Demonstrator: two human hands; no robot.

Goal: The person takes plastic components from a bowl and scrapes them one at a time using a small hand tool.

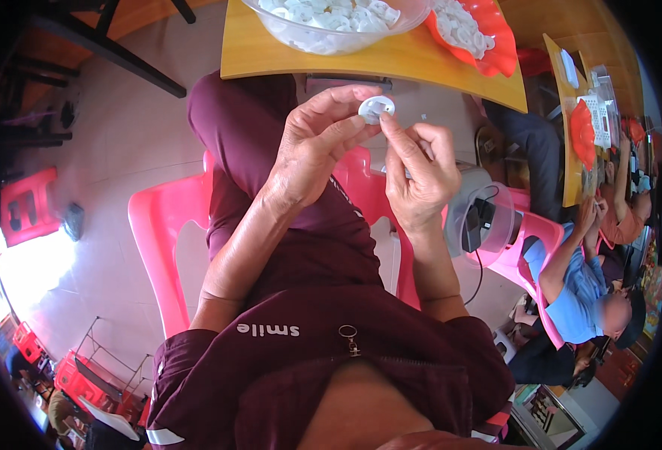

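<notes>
Between my hands, just in front of the table's near edge, is a small round white plastic piece (376, 109) with a raised part on its face. My left hand (310, 144) pinches it from the left with thumb and fingers. The index fingertip of my right hand (422, 171) presses on its lower right edge, the other fingers curled. Beyond them, a clear plastic bowl (301, 39) full of white plastic pieces stands on the table. Beside it on the right, a red wavy-rimmed tray (507, 46) holds more white pieces.
The yellow wooden table (252, 45) lies ahead of my knees. A pink plastic chair (154, 232) is under me. Right of me stands a clear tub (502, 217) with a black device and cable. Farther right, a person in blue (571, 262) sits by another table (571, 176).
</notes>
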